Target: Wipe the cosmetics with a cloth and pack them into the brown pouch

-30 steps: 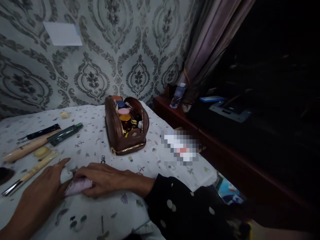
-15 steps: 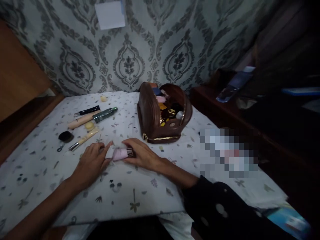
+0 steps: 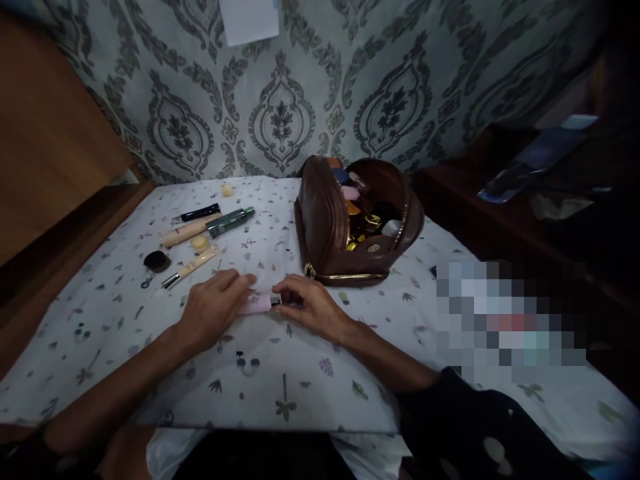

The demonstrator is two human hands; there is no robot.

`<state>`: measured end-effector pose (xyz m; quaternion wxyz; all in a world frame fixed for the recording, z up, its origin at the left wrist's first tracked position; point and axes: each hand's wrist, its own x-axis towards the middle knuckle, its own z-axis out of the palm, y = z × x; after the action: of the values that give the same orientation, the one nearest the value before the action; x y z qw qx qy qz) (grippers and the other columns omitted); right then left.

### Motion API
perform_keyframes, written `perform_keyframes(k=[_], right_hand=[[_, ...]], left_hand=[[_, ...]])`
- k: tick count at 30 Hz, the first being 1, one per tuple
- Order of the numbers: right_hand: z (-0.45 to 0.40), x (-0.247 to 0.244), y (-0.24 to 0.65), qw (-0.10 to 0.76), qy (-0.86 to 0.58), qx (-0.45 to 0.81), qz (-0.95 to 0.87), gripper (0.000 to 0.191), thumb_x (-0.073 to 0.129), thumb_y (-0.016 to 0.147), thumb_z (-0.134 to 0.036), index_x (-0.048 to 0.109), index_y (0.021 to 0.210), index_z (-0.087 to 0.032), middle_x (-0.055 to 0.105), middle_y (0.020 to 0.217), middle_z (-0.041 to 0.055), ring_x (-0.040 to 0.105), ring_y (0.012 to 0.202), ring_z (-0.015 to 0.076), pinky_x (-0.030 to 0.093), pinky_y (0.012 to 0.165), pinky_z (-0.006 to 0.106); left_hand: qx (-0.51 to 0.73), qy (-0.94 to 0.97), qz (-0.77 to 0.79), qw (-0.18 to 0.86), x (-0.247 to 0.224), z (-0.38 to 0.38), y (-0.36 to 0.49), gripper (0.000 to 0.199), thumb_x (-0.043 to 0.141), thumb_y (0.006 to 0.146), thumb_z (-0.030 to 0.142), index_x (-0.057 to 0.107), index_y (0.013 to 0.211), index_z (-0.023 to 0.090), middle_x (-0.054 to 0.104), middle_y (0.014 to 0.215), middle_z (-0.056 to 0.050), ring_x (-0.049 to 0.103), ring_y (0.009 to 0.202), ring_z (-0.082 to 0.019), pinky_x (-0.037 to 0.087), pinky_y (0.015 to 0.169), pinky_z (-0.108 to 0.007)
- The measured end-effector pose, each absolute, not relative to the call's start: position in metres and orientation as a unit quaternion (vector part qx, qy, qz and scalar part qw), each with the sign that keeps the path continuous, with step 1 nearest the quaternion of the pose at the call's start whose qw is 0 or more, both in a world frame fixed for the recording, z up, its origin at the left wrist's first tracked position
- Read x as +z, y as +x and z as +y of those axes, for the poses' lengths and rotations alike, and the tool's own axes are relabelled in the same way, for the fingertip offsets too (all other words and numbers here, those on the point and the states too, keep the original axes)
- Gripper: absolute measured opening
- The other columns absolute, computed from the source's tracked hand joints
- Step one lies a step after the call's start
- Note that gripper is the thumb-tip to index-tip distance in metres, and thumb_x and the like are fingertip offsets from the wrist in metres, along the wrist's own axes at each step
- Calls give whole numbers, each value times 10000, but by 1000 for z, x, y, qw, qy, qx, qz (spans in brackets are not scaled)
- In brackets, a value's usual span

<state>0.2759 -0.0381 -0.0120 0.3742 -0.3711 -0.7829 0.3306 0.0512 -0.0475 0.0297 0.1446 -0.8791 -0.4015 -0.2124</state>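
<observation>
We hold the pale-pink plastic tube [image 3: 257, 305] left-to-right. Our left hand [image 3: 214, 308] clamps its body; our right hand [image 3: 314, 308] pinches its silver cap [image 3: 276, 301].

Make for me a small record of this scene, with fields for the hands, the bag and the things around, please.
Left hand: holds a pale pink tube
Right hand: fingers at the tube's silver end; firmness of grip unclear
Bag: brown, open, jars inside, beyond the right hand
Left of bag: green tube, cream tube, round black item
Surface: white printed cloth
Wall: patterned, with white paper
Unreadable: pixelated patch at right
</observation>
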Motion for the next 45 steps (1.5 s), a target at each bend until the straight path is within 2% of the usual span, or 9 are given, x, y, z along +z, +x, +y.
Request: perform_keyframes(k=[5, 9, 20, 25, 28, 31, 36, 41, 45], right_hand=[[-37, -11, 277, 351, -387, 295, -800, 224, 741, 741, -101, 532, 707, -173, 518, 699, -33, 502, 659, 124, 376, 611, 236], [-37, -13, 278, 356, -381, 312, -794, 186, 748, 743, -103, 605, 842, -169, 541, 721, -37, 523, 663, 121, 397, 619, 231], [-38, -12, 279, 363, -374, 330, -787, 158, 716, 812, -214, 622, 937, -187, 592, 792, -2, 558, 681, 131, 445, 618, 253], [-39, -14, 279, 371, -350, 319, -798, 224, 653, 886, -311, 636, 1073, -189, 639, 864, 35, 582, 724, 151, 474, 652, 282], [-40, -13, 278, 371, -340, 313, -806, 262, 609, 919, -348, 627, 1126, -189, 659, 908, 51, 588, 736, 157, 475, 662, 291], [-42, -10, 278, 360, -347, 306, -810, 194, 590, 928, -324, 645, 1034, -171, 661, 894, 55, 590, 740, 160, 467, 664, 288], [-41, -5, 277, 350, -359, 300, -812, 130, 585, 904, -240, 635, 808, -168, 618, 759, 27, 582, 714, 159, 439, 635, 267], [-40, -9, 279, 350, -369, 319, -799, 163, 650, 882, -307, 677, 977, -178, 642, 804, 28, 598, 720, 162, 464, 648, 281], [-40, -12, 279, 352, -368, 325, -797, 189, 661, 879, -295, 676, 1029, -180, 651, 844, 36, 606, 736, 161, 479, 658, 285]], left_hand=[[-167, -895, -336, 242, 29, -51, 86, 168, 464, 988, 248, 624, 956, 208, 587, 765, -7, 587, 703, -156, 351, 494, -238], [-171, -886, -320, 289, 23, -51, 79, 187, 489, 984, 288, 627, 904, 190, 566, 745, -13, 550, 679, -151, 345, 509, -237], [-82, -838, -485, 237, 8, -55, -4, 354, 406, 1002, 306, 661, 785, 191, 599, 756, -42, 540, 657, -153, 290, 475, -246], [-92, -823, -538, 155, 18, -51, -14, 409, 354, 1014, 360, 650, 801, 175, 590, 783, -47, 564, 697, -160, 350, 507, -238], [-168, -819, -530, 141, 33, -50, 7, 373, 334, 1026, 332, 641, 903, 160, 588, 810, -34, 577, 713, -144, 437, 597, -244], [-220, -853, -439, 176, 38, -56, 40, 278, 363, 1026, 302, 586, 1114, 161, 596, 858, -34, 585, 732, -142, 455, 592, -234], [-149, -913, -298, 234, 23, -68, 74, 347, 431, 980, 186, 435, 1312, 84, 607, 901, -91, 591, 797, -206, 488, 575, -278], [-81, -907, -353, 213, 15, -69, 48, 457, 380, 960, 123, 356, 1412, 179, 594, 970, -99, 590, 868, -217, 526, 624, -284], [-59, -883, -424, 192, 12, -72, 10, 382, 415, 977, 214, 447, 1358, 221, 585, 1007, -102, 586, 902, -235, 499, 579, -269]])
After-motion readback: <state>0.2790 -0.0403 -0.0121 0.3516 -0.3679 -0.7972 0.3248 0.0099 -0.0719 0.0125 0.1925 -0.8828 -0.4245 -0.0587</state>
